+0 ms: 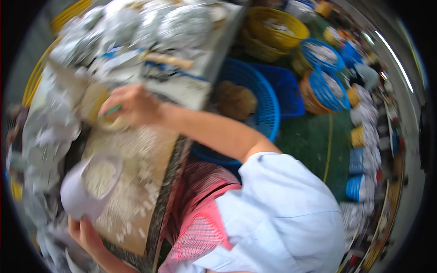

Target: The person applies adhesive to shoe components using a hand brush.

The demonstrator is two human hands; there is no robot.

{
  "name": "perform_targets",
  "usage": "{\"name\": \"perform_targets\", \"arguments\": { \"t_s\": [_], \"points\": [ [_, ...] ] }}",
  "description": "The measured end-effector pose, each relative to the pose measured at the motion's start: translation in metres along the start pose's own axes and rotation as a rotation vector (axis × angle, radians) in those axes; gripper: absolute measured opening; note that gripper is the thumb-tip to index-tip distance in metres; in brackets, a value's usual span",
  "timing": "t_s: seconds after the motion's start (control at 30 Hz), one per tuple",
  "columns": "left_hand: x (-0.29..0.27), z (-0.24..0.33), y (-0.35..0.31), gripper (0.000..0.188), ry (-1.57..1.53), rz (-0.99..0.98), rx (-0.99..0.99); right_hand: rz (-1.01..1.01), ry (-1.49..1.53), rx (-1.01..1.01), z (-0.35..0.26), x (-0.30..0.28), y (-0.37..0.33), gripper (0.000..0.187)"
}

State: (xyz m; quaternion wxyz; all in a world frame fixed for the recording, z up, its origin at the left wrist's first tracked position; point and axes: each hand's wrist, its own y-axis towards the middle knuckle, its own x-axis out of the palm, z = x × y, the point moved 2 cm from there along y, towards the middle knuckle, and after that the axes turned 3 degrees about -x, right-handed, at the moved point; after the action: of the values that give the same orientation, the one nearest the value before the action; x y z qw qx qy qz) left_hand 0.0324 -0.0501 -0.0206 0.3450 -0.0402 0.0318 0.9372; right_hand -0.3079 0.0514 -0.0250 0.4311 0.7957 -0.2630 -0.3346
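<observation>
1. The right hand (132, 105) is smeared by motion; I can't name the green thing (112, 110) in its fingers.
2. That hand hides part of the yellowish container (93, 99) from me.
3. I lose some left hand (85, 234) fingertips behind the white curved piece (79, 198); the lower edge cuts off the left forearm (114, 261).
4. Pale scraps (148, 204) are too small for me to identify.

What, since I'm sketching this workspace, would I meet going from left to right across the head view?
White curved piece → right hand → round blue basket → yellow floor line → small blue tub.
</observation>
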Motion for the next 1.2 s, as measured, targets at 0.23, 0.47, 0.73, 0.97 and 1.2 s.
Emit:
{"name": "perform_targets", "arguments": {
  "t_s": [0.23,0.47,0.73,0.97,1.2],
  "points": [
    [0.026,0.038,-0.016,0.016,0.337,0.25,0.136,-0.099,0.139,0.002,0.01,-0.025,0.007,0.023],
    [0.026,0.034,-0.014,0.014,0.301,0.361,0.17,0.013,0.33,0.571,0.032,-0.046,-0.027,0.013],
    [0.051,0.039,0.039,0.013,0.483,0.328,0.042,-0.21,0.431,0.224,-0.041,0.053,-0.036,0.016],
    [0.06,0.034,0.048,0.014,0.565,0.285,0.09,-0.403,0.191,0.098,-0.046,0.075,-0.046,0.024],
    [0.063,0.024,0.026,0.028,0.526,0.327,0.255,-0.272,0.343,0.061,-0.033,0.074,-0.042,0.02]
  ]
}}
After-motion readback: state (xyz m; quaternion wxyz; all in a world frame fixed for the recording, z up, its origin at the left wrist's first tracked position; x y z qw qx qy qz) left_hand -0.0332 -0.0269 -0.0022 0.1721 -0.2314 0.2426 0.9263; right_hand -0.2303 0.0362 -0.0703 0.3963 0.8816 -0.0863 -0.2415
